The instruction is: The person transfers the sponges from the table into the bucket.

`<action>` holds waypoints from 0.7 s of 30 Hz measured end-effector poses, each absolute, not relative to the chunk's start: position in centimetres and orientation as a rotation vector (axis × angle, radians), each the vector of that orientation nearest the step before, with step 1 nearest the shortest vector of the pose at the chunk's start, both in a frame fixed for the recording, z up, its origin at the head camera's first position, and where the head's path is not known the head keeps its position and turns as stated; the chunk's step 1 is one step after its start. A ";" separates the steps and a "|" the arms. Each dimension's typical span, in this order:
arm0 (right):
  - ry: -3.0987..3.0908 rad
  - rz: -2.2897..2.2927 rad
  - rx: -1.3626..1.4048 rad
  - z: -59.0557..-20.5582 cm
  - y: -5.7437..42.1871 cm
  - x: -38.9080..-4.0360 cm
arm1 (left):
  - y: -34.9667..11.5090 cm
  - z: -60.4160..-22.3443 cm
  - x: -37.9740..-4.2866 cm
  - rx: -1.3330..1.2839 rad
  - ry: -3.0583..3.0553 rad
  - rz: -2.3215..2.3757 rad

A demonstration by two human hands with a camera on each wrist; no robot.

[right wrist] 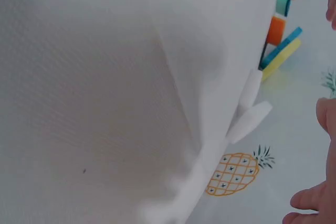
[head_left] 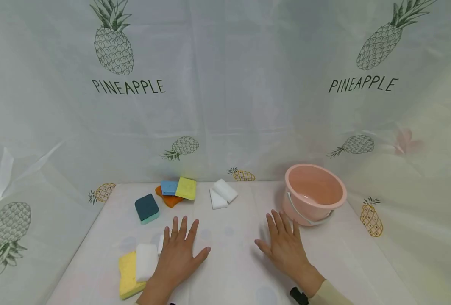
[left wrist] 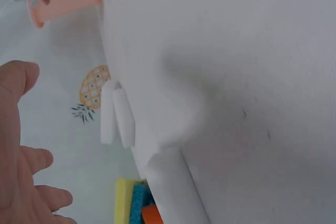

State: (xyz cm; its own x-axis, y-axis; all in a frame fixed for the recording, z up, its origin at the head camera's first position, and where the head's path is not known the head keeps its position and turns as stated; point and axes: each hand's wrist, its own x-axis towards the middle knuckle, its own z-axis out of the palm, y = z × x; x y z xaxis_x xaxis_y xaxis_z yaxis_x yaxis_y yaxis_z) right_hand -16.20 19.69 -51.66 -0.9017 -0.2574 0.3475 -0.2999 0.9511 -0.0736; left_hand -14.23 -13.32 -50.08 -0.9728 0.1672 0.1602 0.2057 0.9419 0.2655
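Both hands are spread over the white-covered table, palms down, with nothing held. My left hand is beside a white sponge block that lies on a yellow sponge; another white piece is mostly hidden behind its fingers. My right hand has its fingertips just in front of the pink bucket, overlapping its base in the head view. The bucket stands upright with its handle hanging down at the front. In the left wrist view, the fingers are straight and apart.
Toward the back left sit a dark green and teal sponge, an orange sponge, a blue sponge and a yellow-green sponge. Two white blocks overlap at the back middle. A pineapple-printed curtain surrounds the table.
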 end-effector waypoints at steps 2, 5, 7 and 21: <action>-2.718 0.206 0.425 -51.3 20.0 -16.2 | -12.9 -49.9 -14.2 -0.318 -2.915 -0.436; -2.559 0.251 0.501 -50.7 20.7 -16.6 | -11.9 -49.6 -14.3 -0.350 -2.874 -0.458; -2.441 0.260 0.543 -50.2 21.2 -17.0 | -11.2 -49.4 -14.3 -0.365 -2.865 -0.486; -2.160 0.205 0.388 -45.3 29.2 -21.1 | -5.1 -48.6 -15.1 -0.679 -2.780 -0.511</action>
